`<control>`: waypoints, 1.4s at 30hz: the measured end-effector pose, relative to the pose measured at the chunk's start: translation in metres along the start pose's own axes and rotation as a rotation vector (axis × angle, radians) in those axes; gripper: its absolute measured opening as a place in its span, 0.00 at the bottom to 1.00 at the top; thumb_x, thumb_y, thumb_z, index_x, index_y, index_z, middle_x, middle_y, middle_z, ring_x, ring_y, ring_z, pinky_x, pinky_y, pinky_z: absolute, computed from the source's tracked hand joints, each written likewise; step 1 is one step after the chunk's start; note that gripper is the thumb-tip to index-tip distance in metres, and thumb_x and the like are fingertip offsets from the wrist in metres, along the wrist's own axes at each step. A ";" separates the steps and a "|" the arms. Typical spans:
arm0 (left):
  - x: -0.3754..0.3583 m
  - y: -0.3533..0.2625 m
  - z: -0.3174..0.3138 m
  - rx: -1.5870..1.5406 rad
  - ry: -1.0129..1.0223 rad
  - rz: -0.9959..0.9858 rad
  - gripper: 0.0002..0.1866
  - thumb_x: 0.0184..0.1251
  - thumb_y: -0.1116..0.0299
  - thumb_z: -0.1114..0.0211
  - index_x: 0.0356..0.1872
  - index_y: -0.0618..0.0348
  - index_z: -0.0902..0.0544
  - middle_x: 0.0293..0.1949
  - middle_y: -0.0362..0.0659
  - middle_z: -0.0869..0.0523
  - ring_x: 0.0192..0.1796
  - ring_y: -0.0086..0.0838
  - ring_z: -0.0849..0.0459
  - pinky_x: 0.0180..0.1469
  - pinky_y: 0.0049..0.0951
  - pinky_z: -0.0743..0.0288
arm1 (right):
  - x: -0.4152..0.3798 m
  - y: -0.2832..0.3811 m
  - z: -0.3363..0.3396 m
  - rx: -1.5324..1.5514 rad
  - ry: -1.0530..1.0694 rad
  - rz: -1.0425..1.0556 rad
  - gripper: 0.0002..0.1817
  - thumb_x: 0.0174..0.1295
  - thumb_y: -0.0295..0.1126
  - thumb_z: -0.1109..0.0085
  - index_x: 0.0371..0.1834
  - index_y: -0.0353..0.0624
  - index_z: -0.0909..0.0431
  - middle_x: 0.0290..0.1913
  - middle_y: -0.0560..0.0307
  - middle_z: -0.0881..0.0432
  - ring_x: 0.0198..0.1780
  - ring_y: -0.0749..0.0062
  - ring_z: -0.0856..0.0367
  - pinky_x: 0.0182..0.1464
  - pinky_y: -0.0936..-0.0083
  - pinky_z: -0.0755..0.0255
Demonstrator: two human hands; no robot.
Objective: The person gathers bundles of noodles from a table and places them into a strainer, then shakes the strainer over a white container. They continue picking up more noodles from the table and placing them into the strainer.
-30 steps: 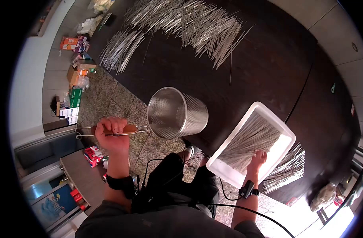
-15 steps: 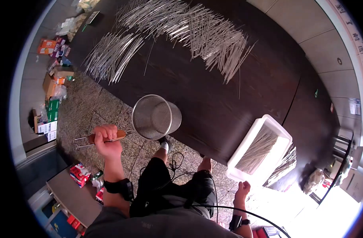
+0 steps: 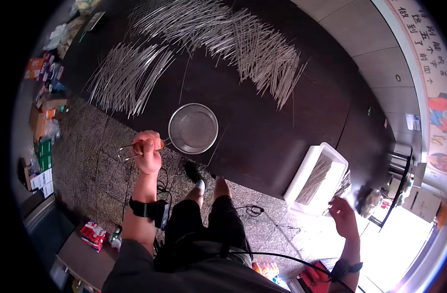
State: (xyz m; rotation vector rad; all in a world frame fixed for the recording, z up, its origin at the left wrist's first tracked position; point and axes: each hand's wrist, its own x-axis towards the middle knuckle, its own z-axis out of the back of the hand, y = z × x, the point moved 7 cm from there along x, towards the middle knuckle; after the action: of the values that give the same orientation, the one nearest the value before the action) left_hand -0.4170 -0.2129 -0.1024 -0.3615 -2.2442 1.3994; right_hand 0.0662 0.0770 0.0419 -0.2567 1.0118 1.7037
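My left hand (image 3: 149, 149) is closed around the wooden handle of a wire mesh strainer (image 3: 193, 129). Its round basket is over the edge of the dark table, with the open mouth facing up toward me. My right hand (image 3: 343, 215) is at the near right corner of a white plastic tray (image 3: 297, 179), its fingers loosely bent and apart, with nothing seen in them. Inside the tray lies a bundle of thin metal skewers (image 3: 315, 180). More skewers (image 3: 344, 184) lie just beyond the tray's right side.
Large spreads of loose skewers (image 3: 218, 29) cover the far part of the dark table (image 3: 253, 146), with another pile (image 3: 128, 78) at its left. Boxes (image 3: 43, 161) stand along the left wall. A black cable (image 3: 301, 263) crosses my front, and more cable lies on the floor.
My left hand has brought the strainer closer over the table, and its mouth has turned upward. My right hand has moved right and forward to the tray's near right corner.
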 end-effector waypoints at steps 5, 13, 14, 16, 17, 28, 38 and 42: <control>0.023 0.032 -0.017 0.211 0.011 0.079 0.07 0.64 0.72 0.46 0.27 0.59 0.31 0.21 0.39 0.28 0.22 0.21 0.34 0.24 0.23 0.39 | 0.099 0.030 0.022 0.030 -0.039 -0.040 0.26 0.63 0.33 0.41 0.62 0.33 0.36 0.45 0.51 0.19 0.49 0.71 0.20 0.52 0.75 0.28; 0.042 0.055 -0.029 0.368 0.112 0.162 0.11 0.67 0.68 0.46 0.26 0.60 0.32 0.20 0.38 0.32 0.22 0.21 0.35 0.22 0.22 0.42 | 0.335 0.001 -0.021 -0.201 -0.046 0.127 0.32 0.57 0.48 0.38 0.52 0.28 0.28 0.42 0.40 0.18 0.46 0.54 0.18 0.48 0.66 0.26; 0.049 0.059 -0.035 0.137 0.197 0.146 0.12 0.67 0.67 0.45 0.25 0.59 0.33 0.19 0.38 0.33 0.22 0.21 0.37 0.22 0.23 0.42 | 0.356 0.011 -0.024 -0.184 -0.116 0.187 0.34 0.55 0.50 0.38 0.52 0.27 0.28 0.41 0.39 0.18 0.46 0.53 0.18 0.47 0.66 0.26; 0.047 0.056 -0.039 0.197 0.252 0.151 0.14 0.67 0.65 0.44 0.24 0.58 0.34 0.19 0.39 0.32 0.22 0.24 0.35 0.24 0.25 0.40 | 0.399 0.006 -0.042 -0.129 -0.156 0.129 0.35 0.54 0.51 0.37 0.51 0.27 0.28 0.41 0.38 0.18 0.45 0.52 0.18 0.47 0.66 0.26; 0.049 0.056 -0.040 0.207 0.288 0.142 0.14 0.68 0.65 0.45 0.23 0.58 0.34 0.19 0.40 0.32 0.22 0.24 0.34 0.25 0.26 0.38 | 0.425 0.004 -0.045 -0.078 -0.217 0.088 0.36 0.53 0.52 0.36 0.51 0.26 0.28 0.41 0.38 0.18 0.45 0.51 0.18 0.47 0.65 0.26; 0.066 0.061 -0.029 0.396 0.374 0.274 0.22 0.68 0.52 0.44 0.20 0.55 0.36 0.19 0.40 0.30 0.22 0.28 0.30 0.32 0.31 0.33 | 0.569 -0.005 -0.095 -0.101 -0.411 -0.319 0.51 0.46 0.62 0.39 0.66 0.32 0.39 0.67 0.33 0.41 0.70 0.41 0.46 0.69 0.53 0.46; 0.083 0.073 -0.038 0.353 0.662 0.290 0.19 0.59 0.54 0.35 0.20 0.53 0.32 0.19 0.37 0.24 0.23 0.30 0.23 0.29 0.30 0.30 | 0.602 0.101 -0.147 -0.015 -0.476 -0.298 0.50 0.47 0.61 0.40 0.68 0.39 0.41 0.68 0.35 0.42 0.68 0.40 0.45 0.68 0.54 0.45; 0.093 0.072 -0.037 0.331 0.730 0.328 0.17 0.55 0.59 0.35 0.19 0.53 0.33 0.20 0.38 0.25 0.23 0.32 0.23 0.31 0.31 0.29 | 0.613 0.146 -0.177 0.018 -0.440 -0.277 0.45 0.50 0.55 0.41 0.69 0.44 0.42 0.69 0.39 0.44 0.68 0.40 0.45 0.67 0.53 0.42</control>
State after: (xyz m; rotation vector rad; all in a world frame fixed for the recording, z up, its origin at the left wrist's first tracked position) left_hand -0.4793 -0.1103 -0.1304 -0.9736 -1.3810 1.4501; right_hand -0.3542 0.3602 -0.3725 -0.0040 0.6323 1.4144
